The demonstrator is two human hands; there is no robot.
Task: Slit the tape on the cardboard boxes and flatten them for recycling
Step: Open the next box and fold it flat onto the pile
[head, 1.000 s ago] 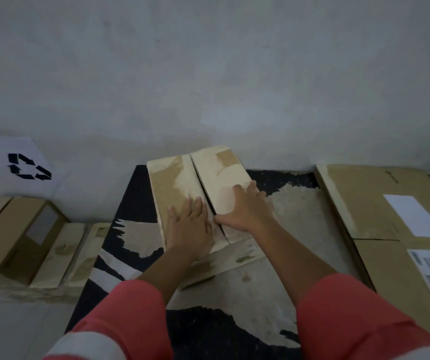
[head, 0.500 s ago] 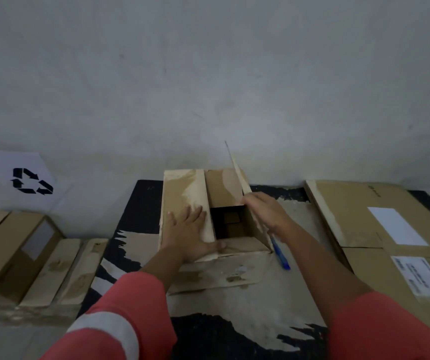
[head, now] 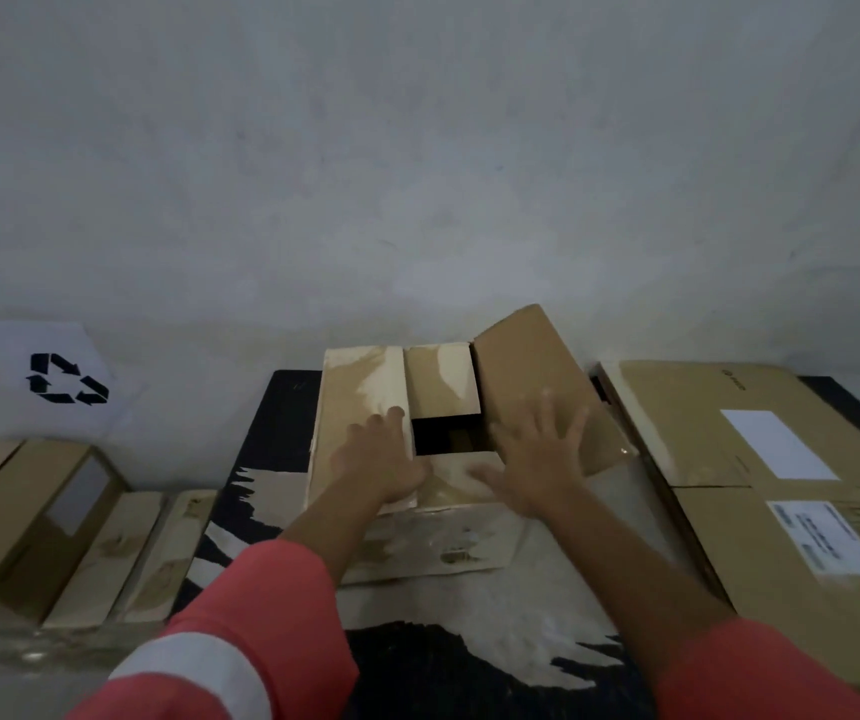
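Small tan cardboard box [head: 349,433] at the middle of the worn black table [head: 282,407], far side close to the pale wall [head: 417,148]. Top partly open: left flap [head: 365,376] lying flat, streaked with paler patches; short far flap [head: 440,379] folded down beside it; right flap [head: 526,366] tilted up and outward, plain brown; between them a dark square opening [head: 448,433], contents too dim to make out. Left hand [head: 381,462] laid palm-down on the left flap, fingers straight and close together, blurred at the edges. Right hand [head: 537,459] flat against the tilted right flap, fingers straight and spread wide, gripping nothing. Coral sleeves [head: 261,641] on both arms. In front of the box, a flat sheet of pale cardboard [head: 443,556] on the table. Just right of the box, a large flat carton [head: 703,407] bearing a white label [head: 776,444], and nearer, another carton [head: 781,589] with a printed label [head: 828,537]. Left of the table and lower, a brown box [head: 17,522] beside two pale cardboard strips [head: 105,553]. On the wall above them, a white sheet with a black recycling symbol [head: 66,379].
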